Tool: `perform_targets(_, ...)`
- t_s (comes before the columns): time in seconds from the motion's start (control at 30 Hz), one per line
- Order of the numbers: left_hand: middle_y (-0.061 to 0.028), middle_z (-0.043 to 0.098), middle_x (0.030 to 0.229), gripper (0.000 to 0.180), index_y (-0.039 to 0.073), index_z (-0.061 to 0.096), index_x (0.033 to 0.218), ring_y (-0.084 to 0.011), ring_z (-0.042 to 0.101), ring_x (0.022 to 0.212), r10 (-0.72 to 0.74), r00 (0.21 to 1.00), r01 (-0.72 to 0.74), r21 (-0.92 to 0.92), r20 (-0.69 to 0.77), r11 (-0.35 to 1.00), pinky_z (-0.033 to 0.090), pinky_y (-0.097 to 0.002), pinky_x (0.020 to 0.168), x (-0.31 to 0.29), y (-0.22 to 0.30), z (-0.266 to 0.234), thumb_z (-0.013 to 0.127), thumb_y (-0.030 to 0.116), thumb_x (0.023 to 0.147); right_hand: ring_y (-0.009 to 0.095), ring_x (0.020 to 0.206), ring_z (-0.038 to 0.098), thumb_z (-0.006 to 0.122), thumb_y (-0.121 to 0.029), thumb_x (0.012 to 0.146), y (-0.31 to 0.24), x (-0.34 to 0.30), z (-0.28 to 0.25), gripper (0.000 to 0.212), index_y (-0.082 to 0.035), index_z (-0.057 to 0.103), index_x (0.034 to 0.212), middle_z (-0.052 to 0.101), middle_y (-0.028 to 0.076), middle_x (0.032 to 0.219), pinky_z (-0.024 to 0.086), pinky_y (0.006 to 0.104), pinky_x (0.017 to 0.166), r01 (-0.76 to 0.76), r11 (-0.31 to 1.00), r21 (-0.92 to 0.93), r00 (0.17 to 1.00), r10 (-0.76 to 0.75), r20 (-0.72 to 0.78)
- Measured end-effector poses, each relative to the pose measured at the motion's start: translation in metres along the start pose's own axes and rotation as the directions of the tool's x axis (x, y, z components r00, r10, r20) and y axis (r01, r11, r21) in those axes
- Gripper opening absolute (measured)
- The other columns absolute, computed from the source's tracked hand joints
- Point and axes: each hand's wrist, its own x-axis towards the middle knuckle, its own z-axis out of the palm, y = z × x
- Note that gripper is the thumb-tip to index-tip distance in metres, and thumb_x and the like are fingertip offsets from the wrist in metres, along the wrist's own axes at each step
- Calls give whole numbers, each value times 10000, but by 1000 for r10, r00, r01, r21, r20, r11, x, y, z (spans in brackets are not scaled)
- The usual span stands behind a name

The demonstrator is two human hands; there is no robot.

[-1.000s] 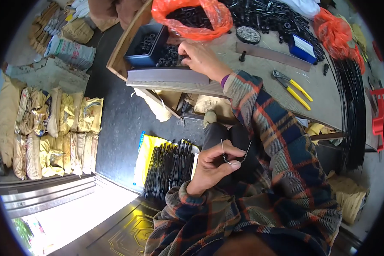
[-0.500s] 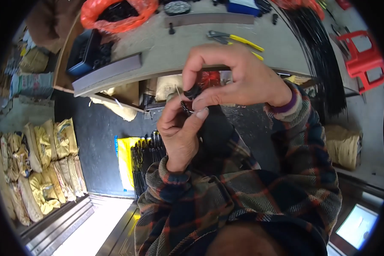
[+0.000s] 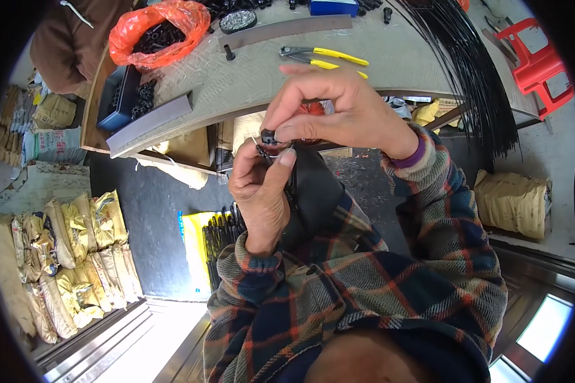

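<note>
In front of my chest, above the table's near edge, my two hands meet. Thumb and forefinger of my left hand point(image 3: 259, 191) are closed on a small black fitting with thin wire point(image 3: 262, 152) about it; its exact kind is not clear. Just above it, my right hand point(image 3: 342, 108) pinches a small dark cap-like black piece point(image 3: 268, 136) between thumb and forefinger. The two pieces are very close together; whether they touch is hidden by my fingers. Beyond the right hand, yellow-handled pliers point(image 3: 326, 57) lie on the table point(image 3: 377, 67).
An orange plastic bag point(image 3: 124, 48) of black parts and a blue bin point(image 3: 118, 96) stand at left. Grey strips point(image 3: 287, 29) edge the work area. Long black rods point(image 3: 473, 83) hang over the right side, near a red stool point(image 3: 536, 70). Wrapped packages point(image 3: 76, 255) are stacked lower left.
The view has shifted, so the table and its contents appear further left. My right hand keeps its pinch, with its forefinger straighter and the black piece over the left hand's fitting.
</note>
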Motion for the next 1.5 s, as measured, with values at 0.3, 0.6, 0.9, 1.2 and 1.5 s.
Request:
perform_targets(0.3, -27, 576, 902, 230, 9, 552, 982, -87, 524, 805, -16, 1000, 16, -2, 4, 1000, 422, -223, 751, 4, 6, -7, 604, -55, 767, 170, 927, 563, 715, -116, 648, -4, -7, 22, 298, -116, 603, 924, 604, -29, 843, 119, 481, 1046, 141, 880, -453, 972, -209, -104)
perform_targets(0.6, -48, 579, 909, 317, -20, 536, 1058, -112, 533, 797, -19, 996, 23, -41, 86, 999, 435, -234, 739, 7, 3, -19, 637, -15, 757, 171, 926, 543, 659, -37, 627, 5, -11, 27, 236, -148, 630, 833, 582, -42, 820, 107, 463, 1050, 119, 908, -401, 957, -213, -199)
perform_targets(0.9, -71, 578, 985, 346, -32, 562, 1064, -139, 545, 894, -14, 999, 14, -6, 31, 1000, 433, -260, 820, 7, 11, -14, 640, -50, 727, 198, 937, 527, 684, -26, 633, 16, -12, 41, 282, -197, 648, 854, 585, -40, 868, 126, 462, 1029, 232, 869, -438, 880, -379, -286)
perform_targets(1.2, -40, 564, 920, 323, -3, 542, 1009, -130, 549, 823, 24, 1000, -24, -7, -12, 1000, 457, -260, 769, -7, 15, -28, 674, 176, 774, 153, 844, 542, 734, -93, 696, 35, -32, 80, 247, 17, 568, 842, 584, 64, 823, 403, 270, 780, -65, 759, 648, 958, 228, -171)
perform_targets(1.5, -71, 554, 913, 296, -9, 525, 994, -153, 541, 842, 28, 999, -24, 111, -36, 994, 444, -287, 808, -25, 30, -34, 640, 183, 802, 131, 678, 519, 699, -121, 732, 12, -33, 91, 200, -16, 535, 778, 561, 48, 750, 407, 246, 626, -82, 916, 393, 973, 160, -168)
